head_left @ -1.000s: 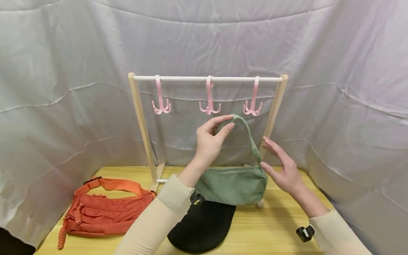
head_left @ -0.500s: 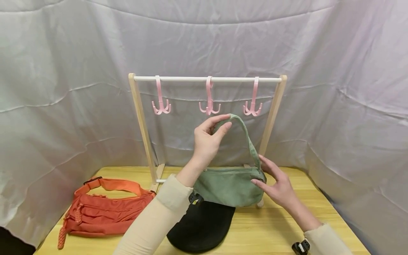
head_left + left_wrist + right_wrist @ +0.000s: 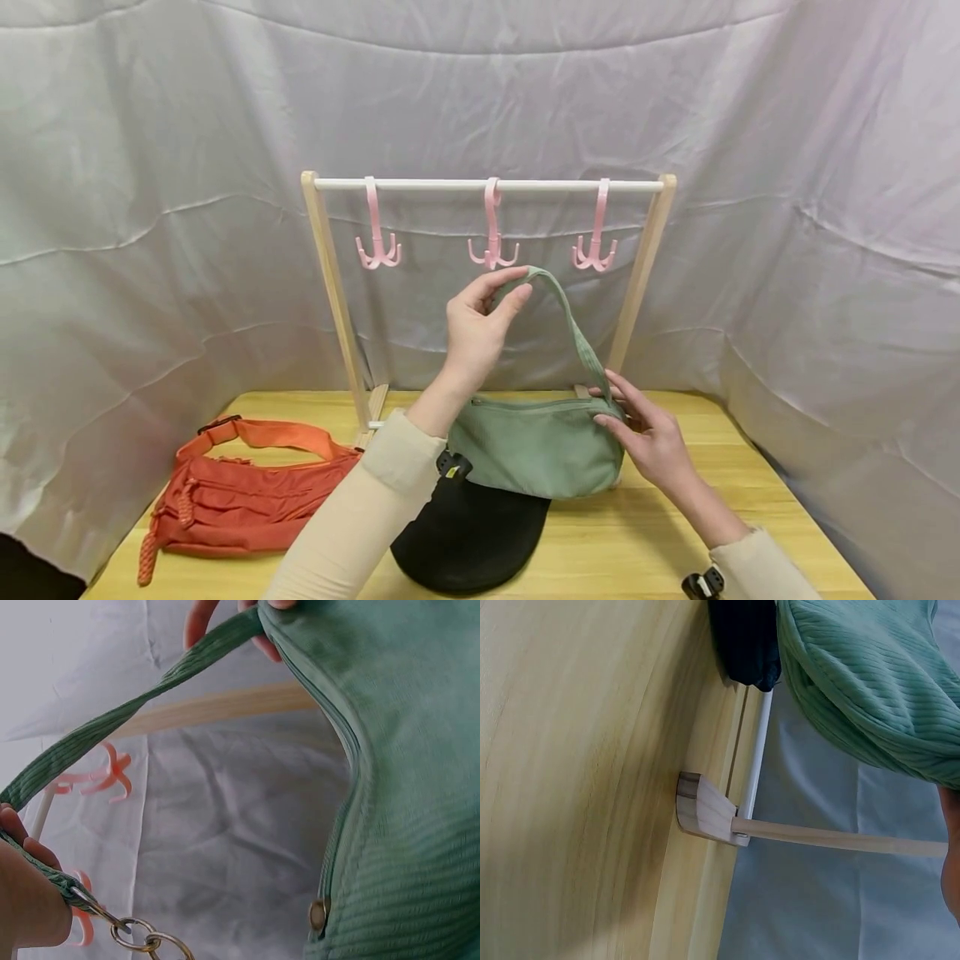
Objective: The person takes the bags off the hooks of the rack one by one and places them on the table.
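A green corduroy handbag (image 3: 536,450) with a zip top hangs in front of the rack, above a black cap (image 3: 472,537) whose brim shows. My left hand (image 3: 477,325) pinches the top of its strap (image 3: 573,329) between thumb and fingers. At the bag's upper right corner, my right hand (image 3: 651,433) grips the strap's base, thumb in front and fingers behind. The left wrist view shows the bag's zip pull (image 3: 318,915) and gold chain links (image 3: 142,937) at the strap's other end. In the right wrist view the bag's ribbed end (image 3: 877,690) hangs clear of the table.
Behind the bag stands a wooden rack with a white rail (image 3: 435,185). Three pink hooks hang from it: left (image 3: 377,242), middle (image 3: 492,237) and right (image 3: 596,242). An orange waist bag (image 3: 255,504) lies on the left of the wooden table (image 3: 600,554). Grey cloth (image 3: 480,92) surrounds everything.
My right hand has moved in from beside the bag and taken hold of its upper right corner. My left hand and the strap have shifted slightly left, and the bag has come a little nearer.
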`<state>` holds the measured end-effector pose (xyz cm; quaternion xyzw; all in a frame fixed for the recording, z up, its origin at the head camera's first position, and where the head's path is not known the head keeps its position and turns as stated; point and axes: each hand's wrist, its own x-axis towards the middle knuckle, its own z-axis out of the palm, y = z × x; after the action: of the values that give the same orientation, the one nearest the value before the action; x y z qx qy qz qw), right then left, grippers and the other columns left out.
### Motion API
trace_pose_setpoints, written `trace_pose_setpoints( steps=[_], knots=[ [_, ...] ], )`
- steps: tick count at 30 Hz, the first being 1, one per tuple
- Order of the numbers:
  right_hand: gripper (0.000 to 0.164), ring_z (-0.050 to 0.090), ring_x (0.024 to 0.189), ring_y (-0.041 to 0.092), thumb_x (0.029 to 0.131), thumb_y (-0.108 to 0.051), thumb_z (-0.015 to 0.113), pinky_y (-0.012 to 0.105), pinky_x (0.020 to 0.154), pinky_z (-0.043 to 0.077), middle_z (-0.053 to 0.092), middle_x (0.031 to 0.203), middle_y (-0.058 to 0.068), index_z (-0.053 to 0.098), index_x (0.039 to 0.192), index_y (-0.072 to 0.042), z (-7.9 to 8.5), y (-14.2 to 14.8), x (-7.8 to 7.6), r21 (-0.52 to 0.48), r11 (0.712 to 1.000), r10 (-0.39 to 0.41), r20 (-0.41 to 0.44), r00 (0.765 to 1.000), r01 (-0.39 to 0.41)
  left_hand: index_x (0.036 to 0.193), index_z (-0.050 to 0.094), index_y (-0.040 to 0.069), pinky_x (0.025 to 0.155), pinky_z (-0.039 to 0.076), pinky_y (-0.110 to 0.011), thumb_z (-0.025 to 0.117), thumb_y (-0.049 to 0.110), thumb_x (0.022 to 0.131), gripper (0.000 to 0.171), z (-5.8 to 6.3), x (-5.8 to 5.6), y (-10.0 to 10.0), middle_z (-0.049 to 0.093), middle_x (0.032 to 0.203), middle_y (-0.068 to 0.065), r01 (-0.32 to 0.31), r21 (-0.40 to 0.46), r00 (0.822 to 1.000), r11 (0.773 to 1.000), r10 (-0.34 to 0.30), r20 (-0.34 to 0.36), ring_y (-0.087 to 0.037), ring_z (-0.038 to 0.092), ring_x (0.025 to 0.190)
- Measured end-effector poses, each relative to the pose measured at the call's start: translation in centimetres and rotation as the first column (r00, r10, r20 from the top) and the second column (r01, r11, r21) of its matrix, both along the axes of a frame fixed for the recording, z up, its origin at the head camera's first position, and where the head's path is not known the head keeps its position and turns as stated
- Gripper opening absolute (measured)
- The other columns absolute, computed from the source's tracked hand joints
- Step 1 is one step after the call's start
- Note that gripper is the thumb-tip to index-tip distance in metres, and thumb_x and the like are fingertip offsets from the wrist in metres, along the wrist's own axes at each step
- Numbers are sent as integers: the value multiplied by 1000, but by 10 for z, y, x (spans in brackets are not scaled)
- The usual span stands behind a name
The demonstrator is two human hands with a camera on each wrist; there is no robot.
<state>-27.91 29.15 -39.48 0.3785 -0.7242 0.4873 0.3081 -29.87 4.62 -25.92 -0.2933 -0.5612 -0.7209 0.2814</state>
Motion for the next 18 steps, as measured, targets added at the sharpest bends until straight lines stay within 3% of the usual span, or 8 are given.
trace_pose_setpoints(
  steps=[5, 11, 16, 18],
  knots=[
    [63, 67, 96, 23, 70, 31, 60, 21, 76, 53, 61, 102, 35, 46, 129, 16, 1, 1, -1, -41, 998, 44, -36, 998, -45, 108, 68, -4, 63, 44, -18, 69, 1, 84, 24, -1, -3, -6, 70, 102, -13, -20, -5, 1000, 1000, 20, 19, -5, 55, 73],
    [49, 64, 102, 29, 76, 25, 60, 22, 85, 51, 64, 108, 26, 49, 123, 20, 1, 1, -1, -57, 994, 86, -108, 991, -92, 109, 67, -6, 69, 48, -18, 68, 0, 85, 25, -4, -7, -12, 69, 105, -15, -33, -6, 999, 999, 33, 27, -6, 60, 83],
    [44, 64, 104, 28, 77, 22, 61, 22, 88, 49, 65, 109, 24, 52, 121, 20, 1, 1, 2, -72, 995, 55, -126, 990, -65, 109, 67, -6, 67, 48, -17, 69, 0, 84, 26, -10, -13, -18, 70, 104, -13, -38, -10, 999, 999, 38, 39, -6, 60, 82],
    [43, 64, 105, 25, 78, 22, 61, 21, 88, 49, 65, 109, 24, 53, 120, 19, 2, 0, 3, -76, 996, 34, -124, 992, -44, 110, 68, -4, 64, 46, -17, 70, 1, 84, 26, -16, -20, -22, 70, 103, -11, -45, -13, 998, 999, 45, 44, -5, 58, 78]
  ],
)
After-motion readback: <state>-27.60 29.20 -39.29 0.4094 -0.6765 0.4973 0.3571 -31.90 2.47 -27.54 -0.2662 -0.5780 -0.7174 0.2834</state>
